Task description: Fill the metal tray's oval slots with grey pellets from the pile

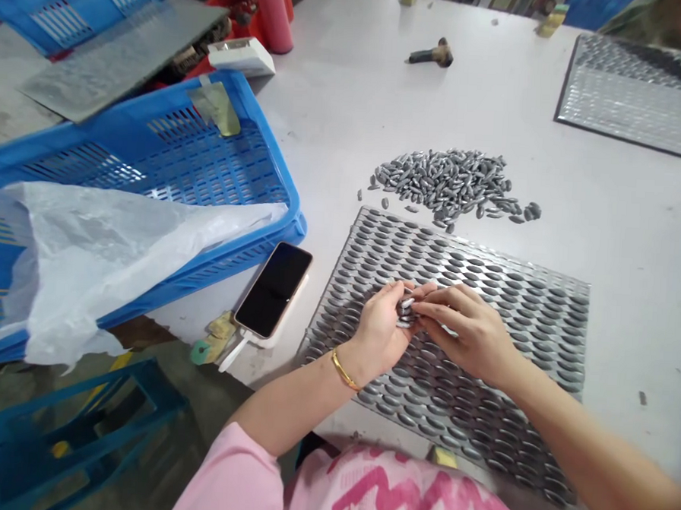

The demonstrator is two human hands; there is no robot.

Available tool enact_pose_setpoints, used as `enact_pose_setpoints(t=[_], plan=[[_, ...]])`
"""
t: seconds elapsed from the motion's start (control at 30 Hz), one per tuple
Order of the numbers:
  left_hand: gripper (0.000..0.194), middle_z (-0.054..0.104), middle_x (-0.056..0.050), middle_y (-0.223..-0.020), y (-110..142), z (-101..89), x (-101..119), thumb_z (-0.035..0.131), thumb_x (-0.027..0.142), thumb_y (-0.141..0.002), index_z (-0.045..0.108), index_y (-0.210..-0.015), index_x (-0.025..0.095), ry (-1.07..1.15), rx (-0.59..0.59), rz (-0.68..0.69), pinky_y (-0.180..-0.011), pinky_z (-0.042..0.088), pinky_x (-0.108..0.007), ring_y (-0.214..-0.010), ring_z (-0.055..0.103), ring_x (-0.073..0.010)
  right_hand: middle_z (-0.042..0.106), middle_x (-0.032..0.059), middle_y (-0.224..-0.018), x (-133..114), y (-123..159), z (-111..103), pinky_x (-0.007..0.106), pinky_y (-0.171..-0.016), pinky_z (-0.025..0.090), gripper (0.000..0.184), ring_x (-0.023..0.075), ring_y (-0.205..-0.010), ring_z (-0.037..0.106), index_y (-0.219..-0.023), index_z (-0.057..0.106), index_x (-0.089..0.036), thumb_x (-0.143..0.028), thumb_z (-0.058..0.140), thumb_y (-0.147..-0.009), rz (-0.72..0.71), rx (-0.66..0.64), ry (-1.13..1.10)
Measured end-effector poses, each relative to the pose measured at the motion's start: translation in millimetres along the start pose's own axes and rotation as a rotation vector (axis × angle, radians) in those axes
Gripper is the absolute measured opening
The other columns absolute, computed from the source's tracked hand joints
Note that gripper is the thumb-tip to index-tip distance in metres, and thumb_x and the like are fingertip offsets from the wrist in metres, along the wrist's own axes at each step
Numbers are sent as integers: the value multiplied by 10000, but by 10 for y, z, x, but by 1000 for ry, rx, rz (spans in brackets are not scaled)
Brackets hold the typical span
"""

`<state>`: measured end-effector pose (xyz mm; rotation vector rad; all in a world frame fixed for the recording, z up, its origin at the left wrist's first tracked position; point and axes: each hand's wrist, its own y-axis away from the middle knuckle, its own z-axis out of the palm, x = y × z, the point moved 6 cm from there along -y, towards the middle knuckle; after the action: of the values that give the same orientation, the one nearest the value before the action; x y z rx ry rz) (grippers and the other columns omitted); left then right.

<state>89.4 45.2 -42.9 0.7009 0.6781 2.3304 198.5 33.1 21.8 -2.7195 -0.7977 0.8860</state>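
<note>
My left hand [383,327] is cupped around several small grey oval pieces [406,312], which show between its thumb and fingers. Reaching in from the right, my right hand [467,328] has its fingertips pinched at one of these pieces. Both hands are over a flat tray [375,245] lined with rows of the same grey oval pieces; its middle is partly hidden by my hands. Beyond the tray's far edge lies a loose heap of grey oval pieces [447,181] on the white table [337,95].
A blue plastic basket [265,160] with a white plastic sheet [106,250] stands at left. Beside it lies a phone [274,289] with a cable. A brush-like tool [431,54] lies farther back. Another filled tray [634,95] is at far right, near a person. A blue stool [80,432] stands below.
</note>
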Motion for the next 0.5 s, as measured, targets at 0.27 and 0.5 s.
enact_pose_setpoints(t=[0.27, 0.5], plan=[[111, 696, -84, -975, 82, 76, 16, 640, 237, -891, 651, -846, 136, -67, -27, 9, -871, 553, -349, -895, 674, -174, 769, 30, -983, 242, 161, -130, 351, -711, 577, 131, 208, -817, 717, -1025, 705, -283, -287, 670, -899, 466, 120, -504], [177, 655, -45, -823, 104, 71, 8, 739, 271, -838, 697, -927, 125, -138, -36, -3, -825, 561, -333, -760, 639, -130, 731, 27, -828, 1045, -148, -378, 326, -649, 523, 129, 177, -689, 643, -877, 745, -257, -376, 721, -834, 462, 243, -165]])
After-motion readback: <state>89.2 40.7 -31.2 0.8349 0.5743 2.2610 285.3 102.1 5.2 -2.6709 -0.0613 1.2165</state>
